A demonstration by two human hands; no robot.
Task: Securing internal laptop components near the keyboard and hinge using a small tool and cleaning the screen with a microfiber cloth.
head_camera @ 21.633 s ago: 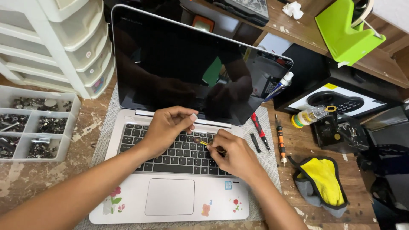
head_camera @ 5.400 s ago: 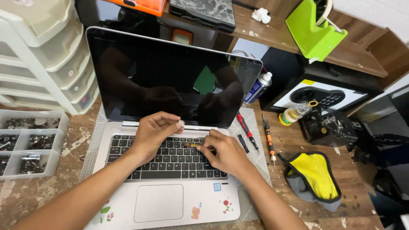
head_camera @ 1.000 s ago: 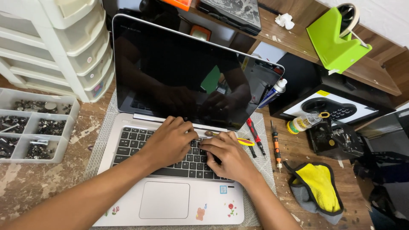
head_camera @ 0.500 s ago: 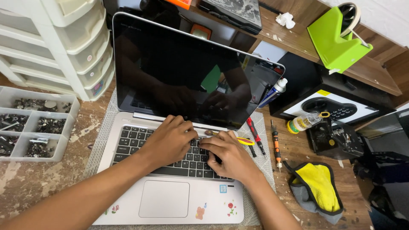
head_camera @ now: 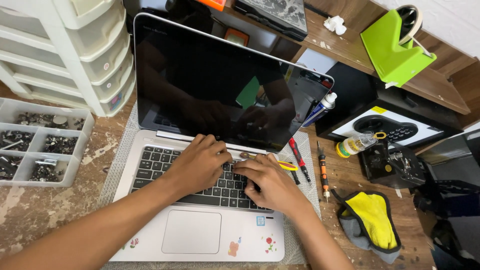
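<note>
A repair workshop; screwdrivers (head_camera: 299, 160), a screw tray (head_camera: 40, 140), scarred workbench (head_camera: 30, 220).

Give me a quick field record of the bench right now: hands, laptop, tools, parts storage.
left hand: left hand palm down on the upper keyboard rows
right hand: right hand on the keys beside it, next to a yellow-handled tool; grip on it cannot be told
laptop: silver laptop open, screen dark, on a grey mat
tools: red screwdriver and orange screwdriver lying right of the laptop
cloth: yellow and grey cloth at right
parts storage: clear compartment tray with small metal parts, white drawer unit behind it
</note>
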